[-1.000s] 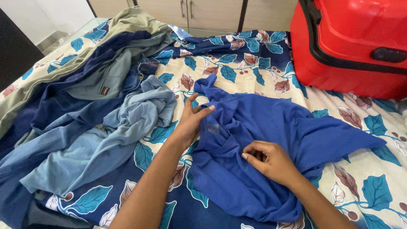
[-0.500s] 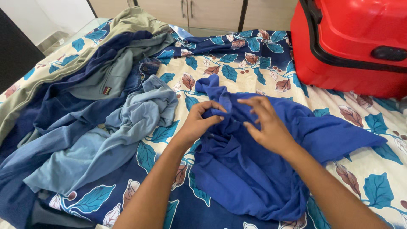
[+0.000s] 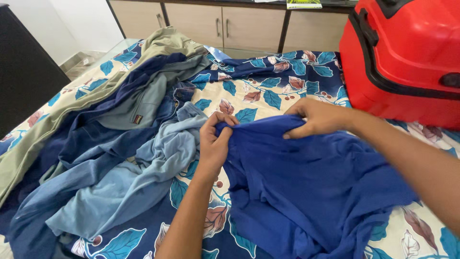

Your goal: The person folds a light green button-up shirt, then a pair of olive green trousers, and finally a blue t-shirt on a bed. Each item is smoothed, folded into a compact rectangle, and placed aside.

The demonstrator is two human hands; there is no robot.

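Both the left hand [image 3: 214,141] and right hand [image 3: 316,117] pinched the top edge of the blue shirt [image 3: 306,187], fingers clenched on fabric, lifting it taut over the leaf-print bedsheet [image 3: 268,88] beside the clothes pile [image 3: 110,139].

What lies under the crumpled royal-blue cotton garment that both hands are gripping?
Under the royal-blue garment, gripped by left hand and right hand, the leaf-patterned bedsheet shows around its edges. Whatever lies beneath its middle is covered.

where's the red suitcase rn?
Head view, upper right: the red suitcase stands on the leaf-print bedsheet, just beyond the right hand, which grips the blue shirt.
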